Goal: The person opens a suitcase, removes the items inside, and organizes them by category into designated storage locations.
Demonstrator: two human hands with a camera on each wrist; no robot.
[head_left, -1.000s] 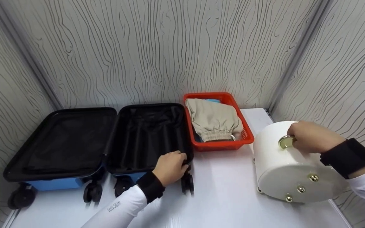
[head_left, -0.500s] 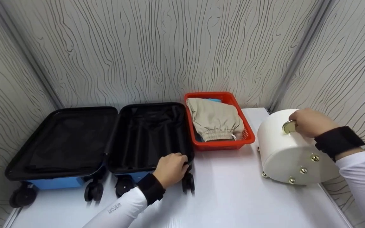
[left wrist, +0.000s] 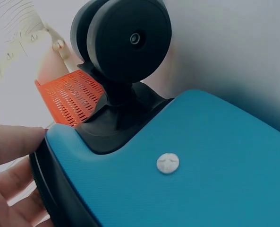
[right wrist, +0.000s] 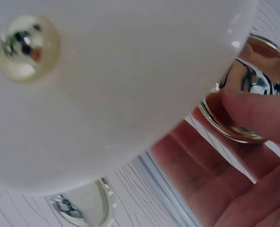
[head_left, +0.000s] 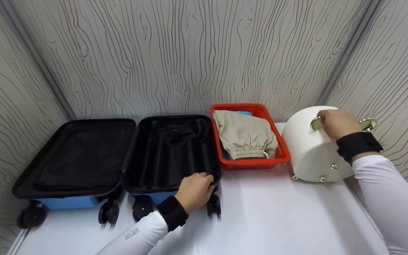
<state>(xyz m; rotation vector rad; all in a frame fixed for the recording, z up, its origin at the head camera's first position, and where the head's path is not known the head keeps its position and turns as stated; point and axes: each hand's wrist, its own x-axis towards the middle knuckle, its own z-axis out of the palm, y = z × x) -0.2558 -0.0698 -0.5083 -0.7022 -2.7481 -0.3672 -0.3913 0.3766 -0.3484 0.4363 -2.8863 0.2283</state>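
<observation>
On white table (head_left: 260,212), grey-grained walls (head_left: 175,56) probably paneling.

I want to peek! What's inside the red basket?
In the red basket lies a folded beige garment with an elastic hem. A bit of something blue peeks out behind it; anything underneath is covered.

Even, bright light falls from above; soft shadows lie under the suitcase (head_left: 119,156) beside the left hand (head_left: 194,191). Both wrist views are blurred close-up, and the head view bends at its edges.
</observation>
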